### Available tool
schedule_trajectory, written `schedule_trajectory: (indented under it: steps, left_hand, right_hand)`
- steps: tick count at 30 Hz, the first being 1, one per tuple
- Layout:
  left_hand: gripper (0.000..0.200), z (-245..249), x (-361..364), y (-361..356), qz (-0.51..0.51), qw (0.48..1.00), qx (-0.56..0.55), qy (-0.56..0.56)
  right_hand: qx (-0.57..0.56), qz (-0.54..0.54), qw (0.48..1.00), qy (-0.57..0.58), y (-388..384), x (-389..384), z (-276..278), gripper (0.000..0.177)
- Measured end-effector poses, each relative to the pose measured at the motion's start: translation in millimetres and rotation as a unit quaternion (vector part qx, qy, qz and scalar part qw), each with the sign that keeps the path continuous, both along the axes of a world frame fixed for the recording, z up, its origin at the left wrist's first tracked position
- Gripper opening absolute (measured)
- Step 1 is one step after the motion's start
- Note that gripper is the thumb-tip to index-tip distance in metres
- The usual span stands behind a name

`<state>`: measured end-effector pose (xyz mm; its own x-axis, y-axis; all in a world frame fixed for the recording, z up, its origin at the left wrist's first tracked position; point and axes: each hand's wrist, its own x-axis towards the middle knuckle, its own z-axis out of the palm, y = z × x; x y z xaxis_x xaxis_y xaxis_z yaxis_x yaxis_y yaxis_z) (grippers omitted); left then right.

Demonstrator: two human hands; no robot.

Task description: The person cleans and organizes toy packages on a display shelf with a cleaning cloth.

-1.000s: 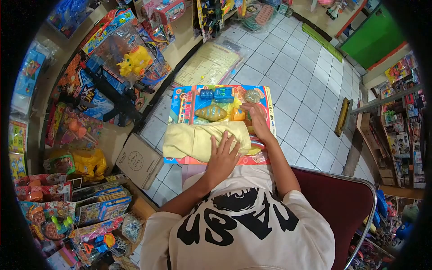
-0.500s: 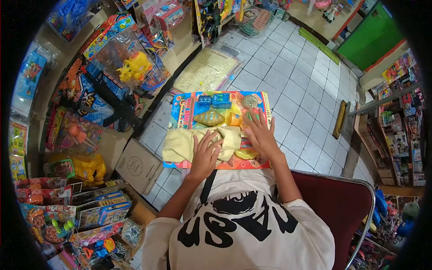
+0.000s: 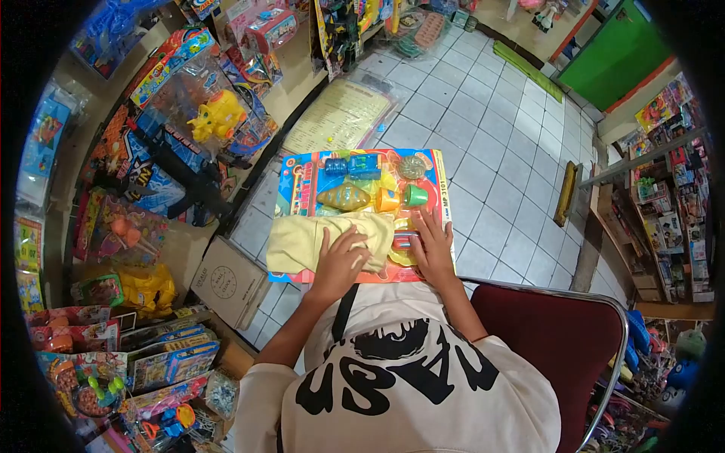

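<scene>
A colourful toy package (image 3: pixel 283 200) with plastic pieces under clear wrap lies across my lap. Its pieces include a blue toy (image 3: pixel 365 166), a brownish ridged toy (image 3: pixel 342 197), an orange cup (image 3: pixel 387 200) and a green cup (image 3: pixel 415 195). Over the package's lower left is a folded pale yellow cloth (image 3: pixel 293 243). My left hand (image 3: pixel 341 260) lies on the cloth with its fingers spread. On the package's lower right rests my right hand (image 3: pixel 433 249), fingers stretched out, beside a yellow piece (image 3: pixel 399 255) partly hidden by the cloth.
To the left hang packaged toys, among them a black toy gun (image 3: pixel 177 170) and a yellow toy (image 3: pixel 217 115). A cardboard wall clock box (image 3: pixel 228 279) stands by my left side. A dark red chair (image 3: pixel 529 347) is at my right. Loaded shelves (image 3: pixel 664 226) line the right.
My right hand has slid down toward me over the package, uncovering the green cup. The left hand still lies on the cloth, which looks flatter now. The view has shifted slightly.
</scene>
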<state>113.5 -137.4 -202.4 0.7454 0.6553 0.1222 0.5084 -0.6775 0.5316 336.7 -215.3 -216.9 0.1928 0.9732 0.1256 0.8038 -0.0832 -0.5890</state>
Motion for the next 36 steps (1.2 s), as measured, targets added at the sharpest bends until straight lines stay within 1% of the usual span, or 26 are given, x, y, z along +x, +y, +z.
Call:
schedule_trajectory:
  steps: [1, 2, 3, 4, 7, 8, 9, 10, 11, 12, 14, 17, 18, 19, 21, 22, 25, 28, 31, 34, 36]
  left_hand:
    - [0.021, -4.8, 1.3, 2.3, 0.061, 0.993, -0.052, -0.082]
    - [0.020, -10.8, 2.6, 3.4, 0.121, 0.974, -0.106, -0.161]
    - [0.020, -5.6, 6.0, 4.3, 0.178, 0.941, -0.160, -0.238]
    - [0.023, 0.7, 9.1, 1.7, 0.271, 0.881, -0.254, -0.292]
    - [0.025, 18.9, 20.4, 10.4, 0.327, 0.806, -0.260, -0.419]
    - [0.024, 2.3, 21.5, 15.8, 0.295, 0.807, -0.246, -0.450]
    - [0.024, 6.1, 24.0, 17.4, 0.248, 0.866, -0.184, -0.393]
    - [0.026, 13.0, 28.6, 17.7, 0.197, 0.915, -0.120, -0.332]
    - [0.028, 16.7, 33.8, 16.5, 0.143, 0.952, -0.055, -0.266]
    - [0.030, 13.2, 40.7, 11.3, 0.121, 0.971, -0.012, -0.207]
    - [0.036, 1.3, 52.2, -0.6, 0.074, 0.991, 0.072, -0.085]
    - [0.041, -3.7, 54.1, -1.0, 0.039, 0.990, 0.133, 0.012]
    - [0.043, -4.1, 54.8, 2.8, 0.042, 0.994, 0.096, 0.043]
    - [0.043, -2.8, 53.3, 6.1, 0.029, 0.996, 0.065, 0.056]
    - [0.042, 2.2, 47.1, 13.2, 0.003, 0.997, 0.007, 0.078]
    - [0.043, -0.9, 44.1, 13.9, 0.008, 0.998, 0.030, 0.046]
    - [0.048, 10.6, 34.5, 13.1, 0.000, 0.998, 0.055, 0.013]
    - [0.050, 2.8, 34.1, 13.9, 0.018, 0.999, 0.038, 0.009]
    - [0.045, 1.4, 36.2, 22.7, 0.018, 1.000, -0.010, 0.019]
    - [0.040, 13.8, 37.4, 39.2, 0.000, 0.997, -0.060, 0.043]
    - [0.036, 15.2, 36.9, 48.0, 0.035, 0.992, -0.112, -0.048]
  right_hand:
    - [0.002, 0.001, 1.000, 0.000, 0.4, -0.5, 0.4, 0.041]
    - [0.014, -0.002, 1.000, 0.005, 0.0, -1.2, -0.8, 0.039]
    - [0.024, -0.006, 1.000, 0.010, 0.2, -1.8, -2.6, 0.037]
    - [0.035, -0.009, 0.999, 0.015, 0.2, -2.1, -3.9, 0.036]
    - [0.004, -0.003, 1.000, 0.010, -0.5, -0.3, -3.3, 0.042]
    - [0.011, -0.003, 0.999, 0.033, -0.9, 0.0, -1.6, 0.043]
    - [0.019, -0.003, 0.998, 0.056, -1.3, -0.1, 0.7, 0.045]
    - [0.026, -0.003, 0.997, 0.079, -1.4, 0.2, 2.0, 0.047]
    - [0.039, 0.000, 0.994, 0.103, -1.7, 1.5, 1.0, 0.050]
    - [0.051, 0.003, 0.991, 0.127, -2.5, 3.4, -1.2, 0.053]
    - [0.080, 0.000, 0.981, 0.175, -3.2, 4.4, -2.9, 0.060]
    - [0.119, -0.016, 0.963, 0.242, -3.0, 4.5, 2.1, 0.067]
    - [0.125, -0.022, 0.957, 0.261, -3.4, 4.8, 6.7, 0.068]
    - [0.131, -0.027, 0.951, 0.280, -3.8, 5.5, 8.9, 0.069]
    - [0.129, -0.026, 0.954, 0.271, -4.0, 6.2, 8.4, 0.066]
    - [0.130, -0.023, 0.955, 0.264, -3.8, 4.9, 8.8, 0.065]
    - [0.124, -0.007, 0.964, 0.235, -3.7, 6.4, 1.8, 0.059]
    - [0.110, 0.003, 0.970, 0.216, -1.6, 8.0, -6.7, 0.057]
    - [0.101, 0.006, 0.972, 0.211, -2.1, 7.4, -8.2, 0.056]
    - [0.097, 0.006, 0.971, 0.220, -2.8, 7.2, -8.3, 0.056]
    - [0.096, 0.001, 0.968, 0.232, -3.6, 6.7, -8.7, 0.056]
